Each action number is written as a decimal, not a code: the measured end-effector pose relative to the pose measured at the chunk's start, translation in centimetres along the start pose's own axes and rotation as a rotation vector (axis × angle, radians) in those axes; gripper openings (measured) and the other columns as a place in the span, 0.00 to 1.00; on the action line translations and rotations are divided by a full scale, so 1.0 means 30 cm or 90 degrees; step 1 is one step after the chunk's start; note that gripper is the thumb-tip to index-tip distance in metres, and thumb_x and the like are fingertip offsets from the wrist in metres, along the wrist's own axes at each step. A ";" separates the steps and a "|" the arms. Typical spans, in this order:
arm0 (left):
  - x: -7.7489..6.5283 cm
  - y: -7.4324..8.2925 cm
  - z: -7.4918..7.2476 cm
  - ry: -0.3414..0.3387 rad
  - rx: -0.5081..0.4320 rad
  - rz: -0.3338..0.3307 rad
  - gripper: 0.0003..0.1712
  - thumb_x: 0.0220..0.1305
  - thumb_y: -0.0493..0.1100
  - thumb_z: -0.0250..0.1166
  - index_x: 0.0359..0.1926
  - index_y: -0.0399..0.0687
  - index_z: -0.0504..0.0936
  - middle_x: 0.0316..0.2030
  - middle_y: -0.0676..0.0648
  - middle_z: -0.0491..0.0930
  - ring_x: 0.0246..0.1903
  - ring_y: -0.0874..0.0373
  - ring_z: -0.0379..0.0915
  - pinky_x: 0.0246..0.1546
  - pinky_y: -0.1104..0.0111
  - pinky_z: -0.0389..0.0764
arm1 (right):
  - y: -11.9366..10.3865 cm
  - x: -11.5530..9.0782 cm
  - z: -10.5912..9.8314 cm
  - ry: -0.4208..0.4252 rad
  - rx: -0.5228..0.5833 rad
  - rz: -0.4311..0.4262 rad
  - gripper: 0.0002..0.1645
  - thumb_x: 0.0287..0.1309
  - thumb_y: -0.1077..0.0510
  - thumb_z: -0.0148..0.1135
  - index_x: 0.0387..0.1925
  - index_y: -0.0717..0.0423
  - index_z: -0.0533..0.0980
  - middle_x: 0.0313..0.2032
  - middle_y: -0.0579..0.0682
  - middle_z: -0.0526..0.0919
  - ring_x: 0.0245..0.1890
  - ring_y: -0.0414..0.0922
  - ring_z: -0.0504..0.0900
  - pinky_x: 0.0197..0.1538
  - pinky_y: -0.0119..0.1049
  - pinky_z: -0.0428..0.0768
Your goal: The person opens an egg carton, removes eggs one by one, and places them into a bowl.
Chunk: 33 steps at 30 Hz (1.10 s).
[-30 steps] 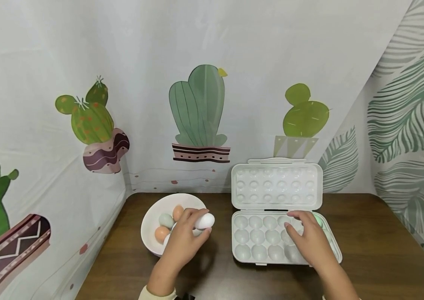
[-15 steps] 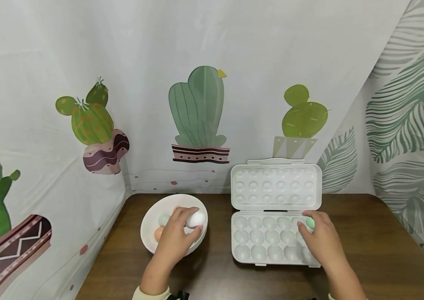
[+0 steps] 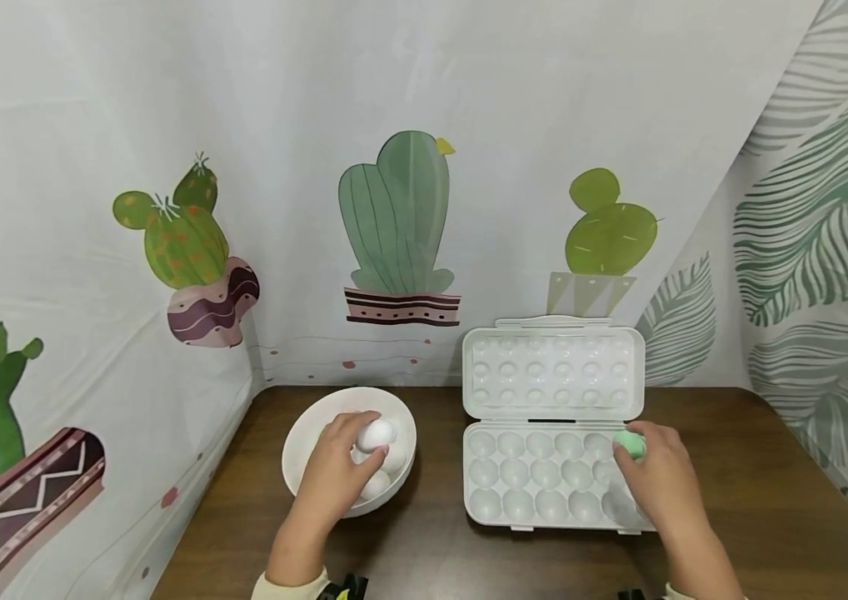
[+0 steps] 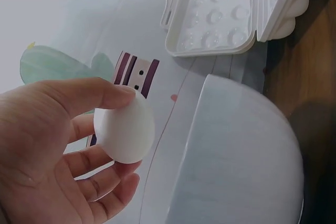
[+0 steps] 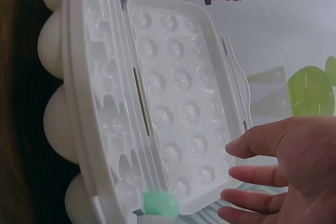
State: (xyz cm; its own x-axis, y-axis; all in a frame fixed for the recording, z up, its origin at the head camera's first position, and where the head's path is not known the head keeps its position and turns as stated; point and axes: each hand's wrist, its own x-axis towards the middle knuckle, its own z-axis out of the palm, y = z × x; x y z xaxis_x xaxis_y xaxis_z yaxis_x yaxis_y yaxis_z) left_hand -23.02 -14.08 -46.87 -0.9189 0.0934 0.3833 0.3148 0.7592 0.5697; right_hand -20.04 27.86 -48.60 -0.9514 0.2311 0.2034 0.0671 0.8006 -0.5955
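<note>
My left hand (image 3: pixel 328 467) pinches a white egg (image 4: pixel 126 127) between thumb and fingers, above the white bowl (image 3: pixel 295 454). Other white eggs (image 3: pixel 376 485) lie in the bowl, partly hidden by that hand. At the right stands the open white egg carton (image 3: pixel 499 523), its lid (image 3: pixel 554 408) tipped back against the wall. A green egg (image 5: pixel 160 204) sits in its far right corner. My right hand (image 3: pixel 660 475) hovers over that end; the right wrist view shows its fingers (image 5: pixel 257 200) apart from the green egg, holding nothing. Part of the carton's right end is hidden behind it.
Both bowl and carton stand on a dark wooden table (image 3: pixel 439 542), with a gap between them. Close behind the table hangs a white cloth (image 3: pixel 289 167) printed with cacti and leaves.
My left hand has moved left with the white egg, back over the bowl. My right hand has shifted right, from over the cups to the green egg's corner.
</note>
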 end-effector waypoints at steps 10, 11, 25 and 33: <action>0.001 -0.036 -0.030 -0.017 0.003 -0.050 0.27 0.57 0.41 0.74 0.59 0.46 0.81 0.54 0.42 0.80 0.57 0.45 0.75 0.55 0.52 0.78 | 0.037 0.016 -0.003 -0.039 -0.030 0.041 0.30 0.65 0.54 0.60 0.61 0.72 0.70 0.60 0.80 0.67 0.58 0.77 0.70 0.56 0.69 0.72; 0.001 -0.039 -0.033 -0.018 0.005 -0.052 0.27 0.57 0.40 0.74 0.58 0.46 0.81 0.53 0.42 0.80 0.56 0.45 0.76 0.54 0.53 0.78 | 0.041 0.017 -0.002 -0.039 -0.032 0.041 0.30 0.65 0.54 0.60 0.61 0.72 0.70 0.60 0.80 0.67 0.58 0.77 0.70 0.56 0.69 0.72; -0.001 -0.093 -0.074 -0.049 0.013 -0.085 0.25 0.56 0.37 0.71 0.56 0.38 0.80 0.52 0.37 0.79 0.56 0.42 0.75 0.59 0.49 0.76 | 0.093 0.023 0.002 -0.077 -0.067 0.038 0.33 0.64 0.51 0.59 0.59 0.75 0.69 0.55 0.82 0.69 0.54 0.77 0.71 0.52 0.68 0.73; -0.004 -0.118 -0.089 -0.066 0.034 -0.111 0.24 0.54 0.36 0.71 0.53 0.38 0.80 0.50 0.37 0.79 0.52 0.43 0.77 0.58 0.50 0.76 | 0.114 0.039 0.006 -0.140 -0.084 0.053 0.35 0.65 0.50 0.58 0.60 0.77 0.67 0.55 0.84 0.68 0.55 0.79 0.71 0.54 0.68 0.73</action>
State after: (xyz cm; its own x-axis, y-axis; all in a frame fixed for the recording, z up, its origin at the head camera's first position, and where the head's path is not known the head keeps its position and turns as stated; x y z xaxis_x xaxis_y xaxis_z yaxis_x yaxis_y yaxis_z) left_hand -23.38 -18.48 -47.00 -0.9788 0.0207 0.2036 0.1378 0.8024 0.5807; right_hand -20.97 30.75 -50.56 -0.9824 0.1855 -0.0241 0.1730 0.8520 -0.4942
